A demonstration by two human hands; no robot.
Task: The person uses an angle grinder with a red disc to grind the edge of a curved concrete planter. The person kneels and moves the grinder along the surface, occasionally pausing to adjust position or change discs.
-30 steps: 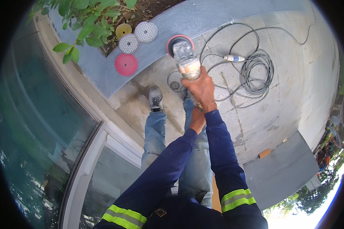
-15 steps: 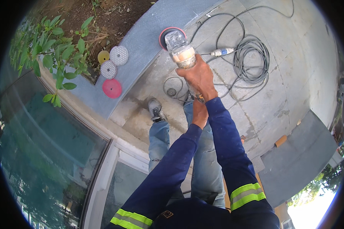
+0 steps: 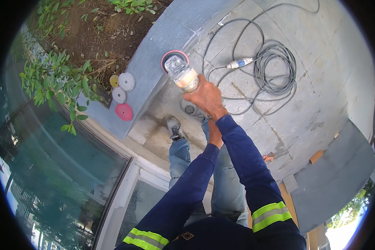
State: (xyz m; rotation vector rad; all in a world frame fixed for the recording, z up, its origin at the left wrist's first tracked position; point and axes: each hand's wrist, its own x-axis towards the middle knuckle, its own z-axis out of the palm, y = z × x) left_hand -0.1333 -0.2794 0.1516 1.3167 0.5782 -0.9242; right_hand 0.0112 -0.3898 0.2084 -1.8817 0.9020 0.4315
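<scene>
An angle grinder point(image 3: 182, 77) with a round pink-rimmed disc point(image 3: 164, 62) is held out in front of me, its head wrapped in clear plastic and tape. My right hand point(image 3: 207, 98) is closed round its body just behind the head. At the tool's rear, my left hand point(image 3: 214, 134) grips under my right wrist, its fingers largely hidden. The disc lies over the inner edge of a curved grey stone ledge point(image 3: 164, 39). Farther left on that ledge rest a pink round pad point(image 3: 124, 112), two white honeycomb-patterned pads point(image 3: 126, 82) and a yellow one point(image 3: 113, 81).
Coiled grey cable point(image 3: 275, 75) with a blue-and-white connector point(image 3: 239, 63) lies on the paving at right. A leafy plant point(image 3: 56, 79) overhangs the ledge, beside bare soil point(image 3: 91, 37). Glass panels point(image 3: 66, 166) stand at left. A dark grey slab point(image 3: 333, 183) lies at lower right.
The grinder and both hands have shifted left and slightly nearer, taking the disc farther along the ledge edge. The whole view has also tilted a little. Both hands keep their hold.
</scene>
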